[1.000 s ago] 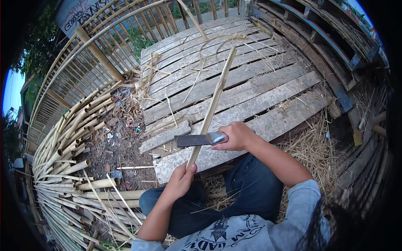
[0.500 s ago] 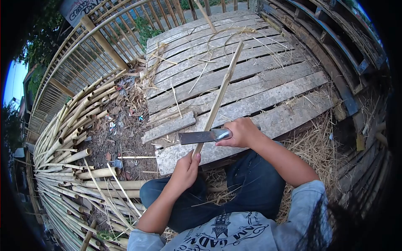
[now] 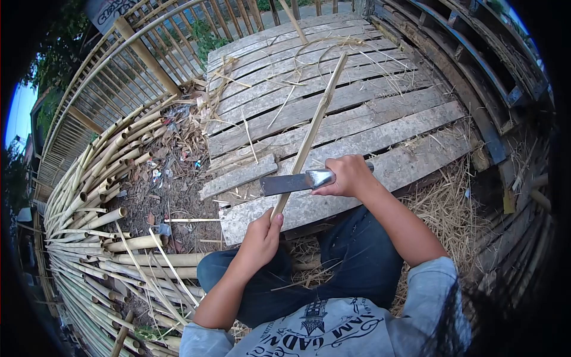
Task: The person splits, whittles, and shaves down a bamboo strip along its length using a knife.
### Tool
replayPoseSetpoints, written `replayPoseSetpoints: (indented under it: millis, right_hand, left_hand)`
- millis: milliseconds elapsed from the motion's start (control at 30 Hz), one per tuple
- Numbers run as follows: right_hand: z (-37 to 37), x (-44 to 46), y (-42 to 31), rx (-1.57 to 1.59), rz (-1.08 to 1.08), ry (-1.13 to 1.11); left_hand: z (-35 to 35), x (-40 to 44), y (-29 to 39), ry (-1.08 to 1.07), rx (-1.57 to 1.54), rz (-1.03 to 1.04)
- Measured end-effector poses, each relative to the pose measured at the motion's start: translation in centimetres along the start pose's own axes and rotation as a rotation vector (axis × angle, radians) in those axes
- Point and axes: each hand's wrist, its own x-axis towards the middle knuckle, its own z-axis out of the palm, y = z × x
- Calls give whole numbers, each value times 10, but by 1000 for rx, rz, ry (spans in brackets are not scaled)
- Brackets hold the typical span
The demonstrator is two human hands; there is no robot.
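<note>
Left hand (image 3: 260,236) grips bamboo strip (image 3: 312,132) at lower end | right hand (image 3: 347,176) grips knife (image 3: 297,182) across it

Passage is open over the slatted platform (image 3: 386,138) right of the bamboo strip (image 3: 321,110). The blade (image 3: 283,185) crosses the strip, obstructing travel along it; pallets (image 3: 476,59) wall the far right, bamboo poles (image 3: 140,244) the near left.

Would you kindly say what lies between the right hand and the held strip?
In the head view, part of the blade and the metal collar lie there.
</note>
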Motion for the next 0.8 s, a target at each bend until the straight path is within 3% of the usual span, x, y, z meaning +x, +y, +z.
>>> replayPoseSetpoints:
  millis: [133,200,300,367,433,567,633,700,767,800]
  right_hand:
    - [-14,0,22,10,156,69]
    - [-28,0,56,182,601,227]
    - [-20,-14,59,179,563,191]
    - [-25,-10,21,183,487,131]
    - [-18,-3,-4,166,218,-46]
    - [-1,3,-22,240,103,-134]
    - [-1,6,-11,21,66,-133]
    - [2,8,15,36,149,-62]
    - [-9,10,43,88,468,19]
    - [-12,7,45,109,468,36]
  left_hand:
    - [-4,-8,-13,-16,-82,-57]
    - [-1,-17,-18,-88,-22,-9]
    - [5,-10,-22,-121,-114,21]
    - [6,-5,-9,-109,-148,-5]
    - [5,0,0,-133,-216,-46]
    - [8,-2,-10,26,-45,23]
    - [5,-6,-10,17,31,-7]
    - [4,-7,-9,-12,95,-11]
    - [8,-11,-10,-74,138,14]
    - [10,-10,-12,-79,131,22]
